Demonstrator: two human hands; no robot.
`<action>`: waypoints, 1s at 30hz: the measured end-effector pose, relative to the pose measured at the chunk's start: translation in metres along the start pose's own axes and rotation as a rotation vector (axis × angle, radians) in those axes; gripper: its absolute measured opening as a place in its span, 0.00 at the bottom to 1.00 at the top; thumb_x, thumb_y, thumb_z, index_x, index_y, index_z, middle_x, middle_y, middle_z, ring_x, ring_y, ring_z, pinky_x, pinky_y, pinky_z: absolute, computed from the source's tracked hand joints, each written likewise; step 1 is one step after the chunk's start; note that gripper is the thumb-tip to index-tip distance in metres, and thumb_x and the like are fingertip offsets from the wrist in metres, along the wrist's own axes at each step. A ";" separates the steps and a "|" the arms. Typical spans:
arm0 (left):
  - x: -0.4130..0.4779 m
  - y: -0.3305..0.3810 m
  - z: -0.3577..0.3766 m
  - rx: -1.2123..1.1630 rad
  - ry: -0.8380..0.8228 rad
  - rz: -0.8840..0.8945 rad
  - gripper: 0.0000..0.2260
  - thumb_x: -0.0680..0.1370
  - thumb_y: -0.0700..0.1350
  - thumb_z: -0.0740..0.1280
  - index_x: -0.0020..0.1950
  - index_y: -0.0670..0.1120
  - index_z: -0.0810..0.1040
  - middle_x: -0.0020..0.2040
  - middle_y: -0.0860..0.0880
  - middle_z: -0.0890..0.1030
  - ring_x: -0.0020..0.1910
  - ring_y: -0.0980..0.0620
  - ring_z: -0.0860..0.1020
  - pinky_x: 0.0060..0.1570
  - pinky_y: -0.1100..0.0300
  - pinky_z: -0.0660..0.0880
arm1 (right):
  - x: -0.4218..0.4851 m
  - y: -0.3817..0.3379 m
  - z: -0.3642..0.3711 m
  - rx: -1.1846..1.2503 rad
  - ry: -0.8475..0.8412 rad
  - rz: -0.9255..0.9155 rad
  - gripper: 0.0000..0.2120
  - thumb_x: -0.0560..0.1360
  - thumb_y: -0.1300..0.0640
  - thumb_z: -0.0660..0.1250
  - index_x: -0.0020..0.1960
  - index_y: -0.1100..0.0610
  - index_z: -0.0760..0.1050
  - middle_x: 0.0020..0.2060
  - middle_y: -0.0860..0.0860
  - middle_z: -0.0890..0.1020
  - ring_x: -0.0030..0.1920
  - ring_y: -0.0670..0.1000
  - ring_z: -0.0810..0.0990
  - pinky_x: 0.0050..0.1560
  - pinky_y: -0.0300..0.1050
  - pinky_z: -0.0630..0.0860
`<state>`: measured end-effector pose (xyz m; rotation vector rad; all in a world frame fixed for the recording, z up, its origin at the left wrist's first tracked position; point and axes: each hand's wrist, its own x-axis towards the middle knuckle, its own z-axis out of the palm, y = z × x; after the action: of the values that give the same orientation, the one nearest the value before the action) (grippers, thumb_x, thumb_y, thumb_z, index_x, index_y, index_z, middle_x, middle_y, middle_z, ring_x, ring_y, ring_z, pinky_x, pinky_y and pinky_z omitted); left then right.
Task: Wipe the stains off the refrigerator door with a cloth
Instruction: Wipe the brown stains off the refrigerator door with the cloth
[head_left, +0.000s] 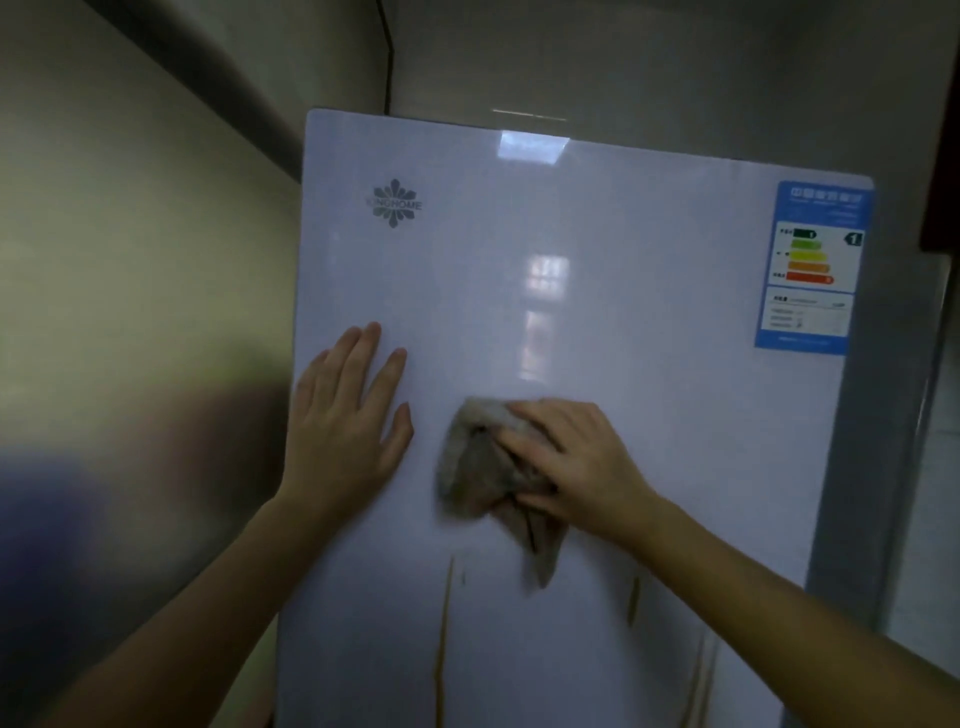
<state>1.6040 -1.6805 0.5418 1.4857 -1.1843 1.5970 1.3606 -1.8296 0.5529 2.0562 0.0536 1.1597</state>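
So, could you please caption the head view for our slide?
The right hand holds a cloth against the refrigerator door, left hand flat beside it, brown streaks below.

Refrigerator door (597, 234): white, glossy, upright. Left hand (343, 431) flat against it. Right hand (576, 457) grips grey cloth (480, 467) against it, cloth beneath and left of its fingers (524, 441). Brown streaks (444, 623) below the fingers; energy label (810, 265) above-right.
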 end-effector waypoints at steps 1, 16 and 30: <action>0.000 0.001 0.000 0.005 0.001 -0.001 0.23 0.80 0.50 0.63 0.73 0.41 0.74 0.76 0.37 0.69 0.75 0.36 0.69 0.72 0.41 0.66 | 0.000 0.012 -0.005 -0.018 0.025 0.038 0.26 0.72 0.44 0.74 0.63 0.60 0.82 0.61 0.63 0.81 0.58 0.63 0.81 0.56 0.53 0.76; -0.006 0.007 0.004 -0.054 -0.101 -0.060 0.28 0.81 0.53 0.57 0.79 0.43 0.63 0.81 0.39 0.60 0.81 0.40 0.58 0.79 0.42 0.55 | -0.010 -0.015 0.004 0.049 0.002 0.005 0.22 0.74 0.46 0.73 0.64 0.57 0.82 0.62 0.61 0.81 0.59 0.61 0.82 0.57 0.52 0.77; -0.005 0.008 0.003 -0.042 -0.115 -0.068 0.28 0.81 0.52 0.56 0.79 0.41 0.64 0.81 0.38 0.60 0.81 0.39 0.58 0.79 0.42 0.54 | -0.023 0.051 -0.027 0.053 0.240 0.598 0.32 0.70 0.46 0.72 0.70 0.59 0.73 0.65 0.62 0.76 0.62 0.62 0.73 0.60 0.54 0.68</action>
<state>1.5986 -1.6856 0.5356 1.5912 -1.2102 1.4500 1.3112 -1.8586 0.5771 2.0257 -0.4465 1.7774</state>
